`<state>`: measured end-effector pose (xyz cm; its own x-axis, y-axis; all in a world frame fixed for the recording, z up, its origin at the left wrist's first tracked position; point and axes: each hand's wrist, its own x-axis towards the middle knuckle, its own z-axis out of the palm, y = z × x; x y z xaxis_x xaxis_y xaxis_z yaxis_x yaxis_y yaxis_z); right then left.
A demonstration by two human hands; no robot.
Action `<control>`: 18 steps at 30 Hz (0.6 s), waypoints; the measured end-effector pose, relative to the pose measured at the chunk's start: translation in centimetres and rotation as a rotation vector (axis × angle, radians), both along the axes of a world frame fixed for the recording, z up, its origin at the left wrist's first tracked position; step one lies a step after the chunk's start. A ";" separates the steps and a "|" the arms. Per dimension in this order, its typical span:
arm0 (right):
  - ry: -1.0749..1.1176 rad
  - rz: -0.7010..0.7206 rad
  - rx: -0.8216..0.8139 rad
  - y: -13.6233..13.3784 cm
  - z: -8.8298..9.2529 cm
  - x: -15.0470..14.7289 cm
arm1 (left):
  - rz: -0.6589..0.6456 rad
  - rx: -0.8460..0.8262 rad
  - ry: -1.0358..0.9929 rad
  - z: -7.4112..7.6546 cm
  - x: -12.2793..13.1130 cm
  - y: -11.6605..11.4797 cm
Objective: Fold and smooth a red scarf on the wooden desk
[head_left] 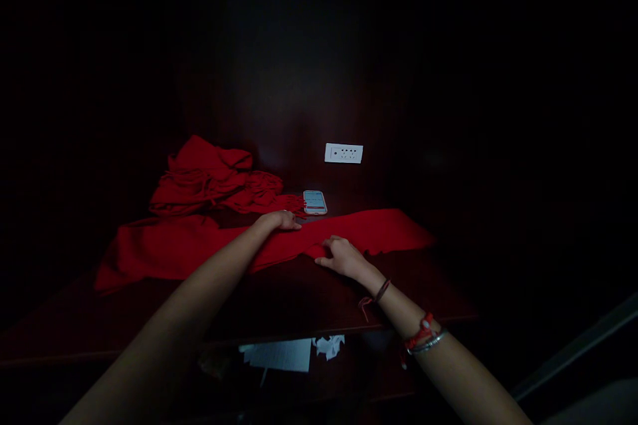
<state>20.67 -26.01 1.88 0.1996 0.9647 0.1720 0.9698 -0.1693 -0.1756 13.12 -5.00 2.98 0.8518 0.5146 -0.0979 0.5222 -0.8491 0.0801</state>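
A long red scarf lies stretched from left to right across the dark tabletop, folded into a narrow band. My left hand rests at its far edge near the middle, fingers stretched out over the cloth. On the near edge, a little to the right, is my right hand, its thumb apart from the fingers, which touch the fabric. Behind the scarf's left half sits a crumpled heap of red cloth with fringe trailing towards a phone.
The lit phone lies just beyond the scarf. A white socket plate is on the back wall. Below the tabletop's front edge, papers and a crumpled white tissue lie on a lower level. The surroundings are very dark.
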 end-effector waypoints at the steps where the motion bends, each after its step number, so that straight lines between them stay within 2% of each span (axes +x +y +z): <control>1: 0.004 0.008 0.018 -0.1 -0.3 0.0 | -0.014 -0.001 -0.013 -0.2 0.6 -0.4; 7: -0.018 -0.096 0.072 -0.6 -1.4 -0.2 | -0.044 -0.030 -0.095 -1.0 2.1 -1.0; 14: 0.039 -0.084 0.294 -1.0 -0.8 0.3 | -0.094 -0.120 -0.259 0.6 1.9 -0.6; 16: 0.104 -0.045 0.336 -1.1 -1.2 0.6 | -0.096 -0.114 -0.313 1.0 1.4 -1.4; 18: 0.173 0.003 0.339 -1.1 -1.8 1.0 | -0.163 -0.118 -0.358 1.1 0.3 -3.1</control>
